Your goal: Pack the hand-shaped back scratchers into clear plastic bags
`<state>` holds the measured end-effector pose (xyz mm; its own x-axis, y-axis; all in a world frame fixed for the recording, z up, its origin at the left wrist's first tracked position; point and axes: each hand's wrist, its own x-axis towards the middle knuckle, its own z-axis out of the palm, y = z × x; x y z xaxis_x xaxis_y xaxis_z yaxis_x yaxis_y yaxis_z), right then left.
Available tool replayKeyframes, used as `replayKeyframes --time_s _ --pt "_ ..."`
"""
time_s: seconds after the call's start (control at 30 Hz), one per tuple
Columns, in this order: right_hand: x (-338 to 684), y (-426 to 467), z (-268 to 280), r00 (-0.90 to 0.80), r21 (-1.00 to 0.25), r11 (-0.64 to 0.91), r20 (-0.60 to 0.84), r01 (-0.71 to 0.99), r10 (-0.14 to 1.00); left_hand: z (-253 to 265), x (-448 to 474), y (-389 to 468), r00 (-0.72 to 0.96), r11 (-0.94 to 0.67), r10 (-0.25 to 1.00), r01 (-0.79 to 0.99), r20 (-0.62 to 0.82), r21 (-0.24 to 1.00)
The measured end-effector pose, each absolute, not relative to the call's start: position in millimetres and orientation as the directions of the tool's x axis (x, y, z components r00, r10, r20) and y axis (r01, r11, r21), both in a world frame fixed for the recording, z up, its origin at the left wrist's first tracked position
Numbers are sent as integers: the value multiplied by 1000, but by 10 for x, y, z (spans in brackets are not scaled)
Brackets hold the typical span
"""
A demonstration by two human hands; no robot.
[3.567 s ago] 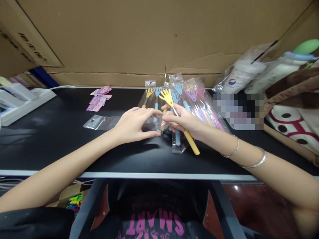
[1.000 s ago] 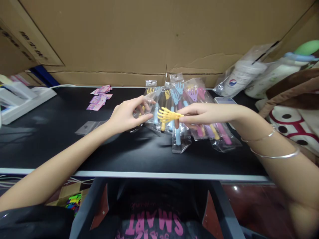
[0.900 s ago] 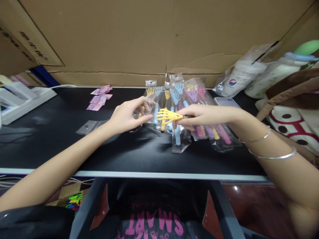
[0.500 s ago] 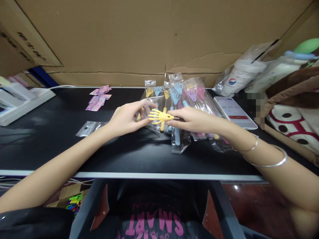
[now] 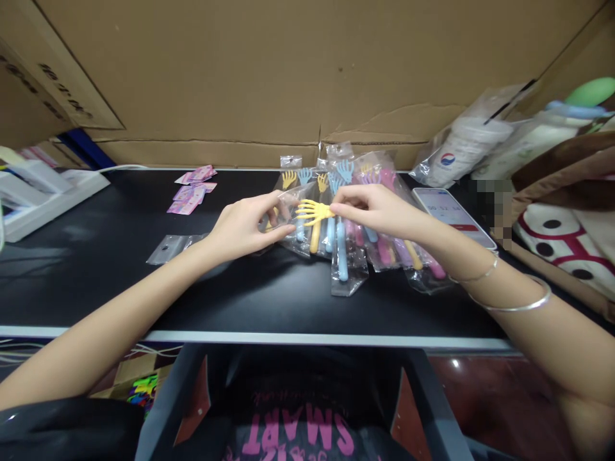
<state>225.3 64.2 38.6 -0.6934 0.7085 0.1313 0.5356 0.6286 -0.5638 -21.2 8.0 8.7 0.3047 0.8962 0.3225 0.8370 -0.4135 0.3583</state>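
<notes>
My left hand holds a clear plastic bag between its fingers, with the thumb held apart below. Something yellow shows behind those fingers, and I cannot tell what it belongs to. Just to the right, my right hand pinches a yellow back scratcher at the base of its claw-shaped head. The claw points left, close to the bag; whether its tips are inside the film is unclear. Under and behind both hands lies a pile of bagged back scratchers in blue, yellow, purple and pink.
An empty-looking clear bag lies left of my left hand, with pink printed cards behind it. On the right are a phone, a bagged cup and a brown fabric bag. A power strip stands far left.
My right hand has shifted its hold up from the scratcher's coiled shaft to the base of its claw and moved slightly upward. The claw has moved a little right. My left hand has barely moved.
</notes>
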Motion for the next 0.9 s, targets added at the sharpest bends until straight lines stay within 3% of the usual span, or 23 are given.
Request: replayKeyframes --time_s 0.1,0.3,0.5,0.73,0.9 --pt "2234 625 354 -692 -560 646 168 519 702 76 -216 84 305 -410 896 847 322 339" --pt "2178 519 318 -679 -409 743 320 530 661 71 -227 94 328 -420 893 855 308 306" --pt "2190 518 272 -695 -47 801 469 597 545 77 -233 101 339 -422 897 848 284 320" --pt "2222 556 227 -801 170 840 447 514 400 68 -239 104 335 -408 904 863 266 299" --pt "2238 598 237 -842 236 856 420 461 337 66 -242 96 360 -427 896 860 261 279"
